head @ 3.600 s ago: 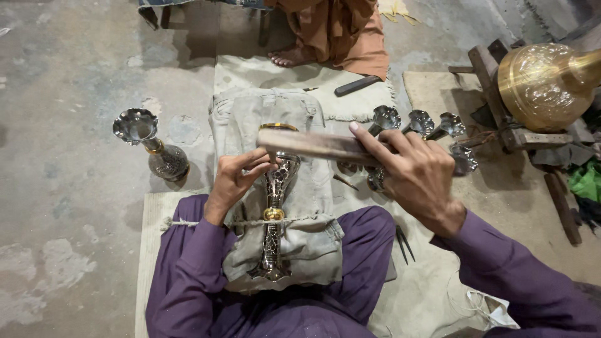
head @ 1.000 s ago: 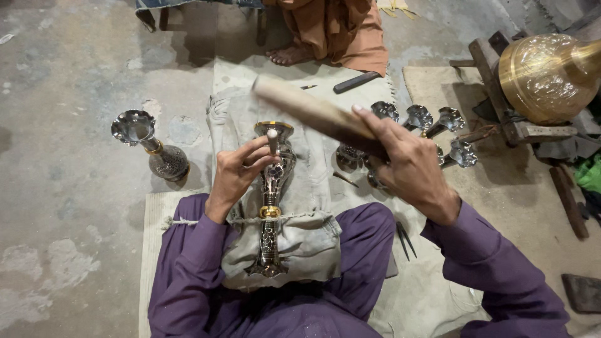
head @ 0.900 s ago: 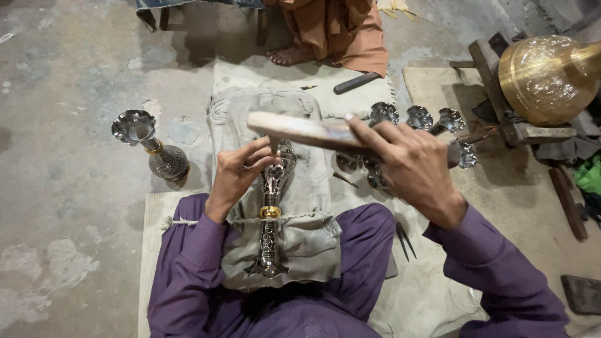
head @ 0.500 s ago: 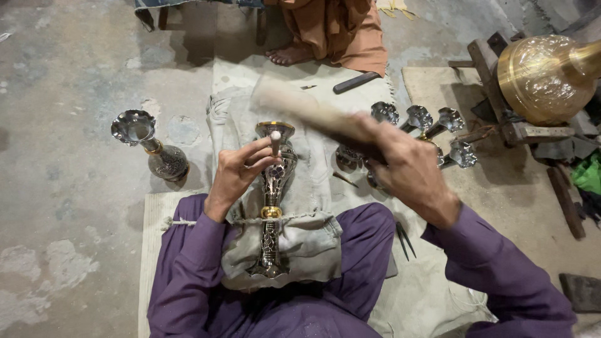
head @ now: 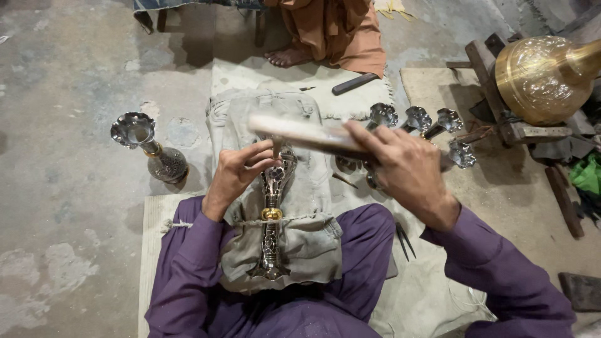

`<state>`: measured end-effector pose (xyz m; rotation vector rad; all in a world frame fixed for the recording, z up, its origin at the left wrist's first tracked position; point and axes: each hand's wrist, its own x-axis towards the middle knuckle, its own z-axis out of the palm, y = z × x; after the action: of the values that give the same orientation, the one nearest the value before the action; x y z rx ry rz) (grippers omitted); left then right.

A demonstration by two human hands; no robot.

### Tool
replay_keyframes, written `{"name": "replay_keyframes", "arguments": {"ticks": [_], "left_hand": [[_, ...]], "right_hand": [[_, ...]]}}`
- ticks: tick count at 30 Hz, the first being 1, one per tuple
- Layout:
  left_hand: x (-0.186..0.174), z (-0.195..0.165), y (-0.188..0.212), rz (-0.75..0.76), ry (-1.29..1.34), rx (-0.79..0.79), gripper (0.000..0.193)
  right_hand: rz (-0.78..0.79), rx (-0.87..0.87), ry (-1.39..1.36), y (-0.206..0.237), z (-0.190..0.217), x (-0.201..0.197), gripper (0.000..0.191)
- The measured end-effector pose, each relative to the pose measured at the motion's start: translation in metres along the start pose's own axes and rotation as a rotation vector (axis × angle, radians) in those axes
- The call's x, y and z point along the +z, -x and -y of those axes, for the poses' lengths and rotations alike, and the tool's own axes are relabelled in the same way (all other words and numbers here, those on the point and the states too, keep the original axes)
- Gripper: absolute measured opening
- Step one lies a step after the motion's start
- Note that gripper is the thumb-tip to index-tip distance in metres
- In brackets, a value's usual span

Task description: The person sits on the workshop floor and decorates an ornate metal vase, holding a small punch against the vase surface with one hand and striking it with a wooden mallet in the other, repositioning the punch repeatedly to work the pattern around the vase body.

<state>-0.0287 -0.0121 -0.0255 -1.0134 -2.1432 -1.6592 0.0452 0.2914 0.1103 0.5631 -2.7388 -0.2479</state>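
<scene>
Your left hand (head: 235, 175) curls its fingers around the upper part of a slender silver openwork metal stem with a brass collar (head: 272, 219), and seems to pinch a thin pale punch upright against it. The stem lies lengthwise on a rumpled grey-beige cloth pad (head: 300, 188) resting across your lap, its flared foot toward you. Your right hand (head: 400, 169) is closed around the near end of a flat, pale wooden mallet (head: 300, 133), blurred, held level just above the stem's top and the left hand. Left of the pad, on the rough concrete floor, stands an upright silver vase with a fluted mouth and engraved round base (head: 150, 150). Right of the pad lie several small shiny fluted silver cups (head: 416, 119), and beyond them a large polished brass globe (head: 541, 78) sits in a dark wooden frame. Behind the pad, a person in orange cloth shows a bare foot (head: 288, 57)
</scene>
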Motion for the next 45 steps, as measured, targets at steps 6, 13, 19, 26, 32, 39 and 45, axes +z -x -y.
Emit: {"name": "replay_keyframes", "arguments": {"ticks": [6,13,19,26,32,39,45], "left_hand": [[-0.003,0.001,0.000,0.021,0.038,-0.009,0.041],[-0.005,0.005,0.000,0.041,0.071,-0.030,0.043],[-0.006,0.008,-0.001,0.073,0.100,-0.040,0.044],[-0.007,0.010,-0.003,0.096,0.089,-0.020,0.045],[-0.009,0.006,-0.006,0.118,0.081,-0.052,0.045],[-0.012,0.000,-0.008,0.134,0.078,-0.079,0.047],[-0.011,0.003,-0.009,0.131,0.044,-0.061,0.043]], "right_hand": [[-0.134,0.118,-0.588,0.000,0.002,-0.003,0.068],[-0.227,0.018,-0.333,-0.003,0.003,-0.006,0.064],[-0.174,0.081,-0.264,0.003,-0.004,0.007,0.063],[-0.163,0.137,-0.340,0.006,-0.003,0.014,0.057],[-0.158,0.069,-0.173,0.006,-0.002,0.009,0.053],[-0.159,0.092,-0.017,0.012,0.003,0.007,0.061],[-0.106,0.079,-0.042,0.015,0.006,0.017,0.067]]}}
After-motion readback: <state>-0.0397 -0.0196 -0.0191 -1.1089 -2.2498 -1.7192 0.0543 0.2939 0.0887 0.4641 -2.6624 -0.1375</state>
